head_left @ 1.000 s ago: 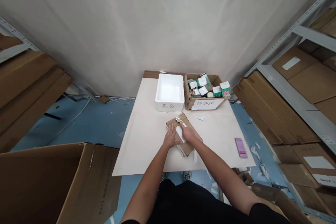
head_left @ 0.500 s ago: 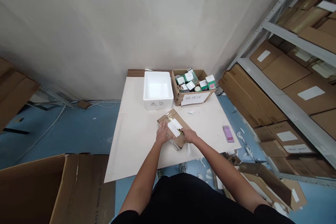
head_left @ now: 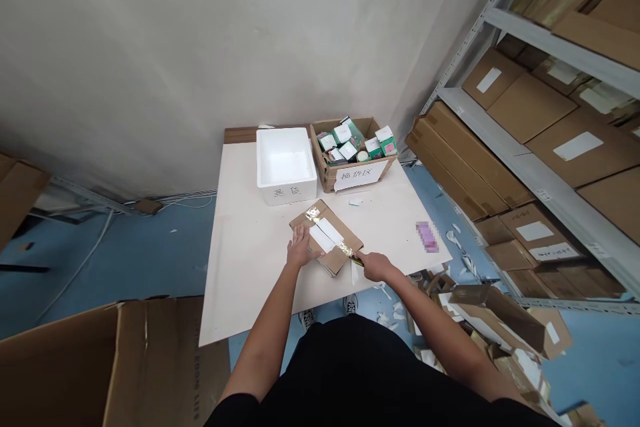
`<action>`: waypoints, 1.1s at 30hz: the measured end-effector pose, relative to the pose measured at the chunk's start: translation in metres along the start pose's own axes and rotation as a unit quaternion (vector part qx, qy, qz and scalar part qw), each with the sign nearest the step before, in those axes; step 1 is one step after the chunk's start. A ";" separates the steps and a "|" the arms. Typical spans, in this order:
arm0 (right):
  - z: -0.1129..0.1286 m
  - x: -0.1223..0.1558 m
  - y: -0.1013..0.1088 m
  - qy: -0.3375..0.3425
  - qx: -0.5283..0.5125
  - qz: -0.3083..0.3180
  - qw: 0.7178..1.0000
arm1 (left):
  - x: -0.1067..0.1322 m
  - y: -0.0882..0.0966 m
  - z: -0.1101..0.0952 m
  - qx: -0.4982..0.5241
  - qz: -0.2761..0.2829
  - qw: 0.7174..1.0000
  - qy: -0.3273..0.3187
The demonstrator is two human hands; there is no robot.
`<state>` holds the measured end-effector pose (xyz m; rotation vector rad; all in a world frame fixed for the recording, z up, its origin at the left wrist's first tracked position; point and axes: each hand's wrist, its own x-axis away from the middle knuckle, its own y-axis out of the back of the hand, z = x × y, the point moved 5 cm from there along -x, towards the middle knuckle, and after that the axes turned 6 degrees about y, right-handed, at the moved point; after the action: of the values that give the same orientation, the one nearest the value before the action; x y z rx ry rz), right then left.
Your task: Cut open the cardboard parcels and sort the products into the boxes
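A small flat cardboard parcel [head_left: 345,235] with a white label and shiny tape lies on the white table [head_left: 250,260]. My left hand [head_left: 300,248] lies flat on the parcel's left edge, fingers stretched out. My right hand [head_left: 376,267] is closed round a small cutter [head_left: 356,258] with a yellow-green tip, just off the parcel's near right corner.
At the table's back stand a white foam box [head_left: 286,167] and a cardboard box of small green and white cartons [head_left: 353,155]. A pink object [head_left: 425,237] lies at the right edge. Metal shelving with cartons [head_left: 540,127] rises on the right. A large open carton [head_left: 100,360] stands at lower left; cardboard scraps litter the blue floor.
My right hand has drawn the cutter along the parcel's top toward me, from the far end to beyond the near right corner. The left hand stays on the parcel. The camera has swung right.
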<state>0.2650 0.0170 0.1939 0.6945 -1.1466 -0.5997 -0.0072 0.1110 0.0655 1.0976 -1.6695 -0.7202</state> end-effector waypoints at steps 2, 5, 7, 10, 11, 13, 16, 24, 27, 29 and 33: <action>-0.016 0.003 -0.004 -0.002 -0.085 -0.069 0.994 | 0.001 0.002 -0.003 0.001 -0.002 1.000 0.006; -0.040 -0.001 -0.023 -0.090 -0.241 -0.225 0.940 | 0.004 0.004 -0.009 0.012 -0.011 1.000 0.021; -0.046 -0.015 -0.044 -0.170 -0.308 -0.272 0.896 | 0.009 0.002 -0.015 0.020 -0.022 0.999 0.037; -0.034 -0.055 -0.060 -0.173 -0.357 -0.296 0.869 | 0.021 -0.006 -0.028 0.016 -0.048 0.996 0.077; -0.029 -0.070 -0.058 -0.156 -0.363 -0.308 0.866 | 0.027 -0.010 -0.032 0.009 -0.055 0.994 0.097; -0.027 -0.097 -0.045 -0.129 -0.359 -0.320 0.867 | 0.041 -0.019 -0.041 -0.014 -0.070 0.988 0.141; -0.040 -0.128 -0.014 -0.113 -0.336 -0.298 0.886 | 0.063 -0.028 -0.051 -0.050 -0.096 0.979 0.174; -0.083 -0.107 0.026 -0.070 -0.300 -0.320 0.896 | 0.061 -0.001 -0.052 -0.045 -0.172 0.982 0.061; -0.078 -0.086 0.019 -0.032 -0.249 -0.290 0.924 | 0.040 0.002 -0.046 -0.025 -0.142 0.988 0.062; -0.071 -0.079 0.017 -0.013 -0.218 -0.267 0.939 | 0.032 -0.003 -0.042 -0.027 -0.134 0.988 0.074; -0.061 -0.083 0.021 -0.042 -0.179 -0.216 0.959 | 0.032 -0.013 -0.041 -0.040 -0.151 0.985 0.078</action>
<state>0.2989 0.1027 0.1442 0.6103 -0.9293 -1.1861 0.0318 0.0776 0.0812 1.3304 -1.3455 -0.8603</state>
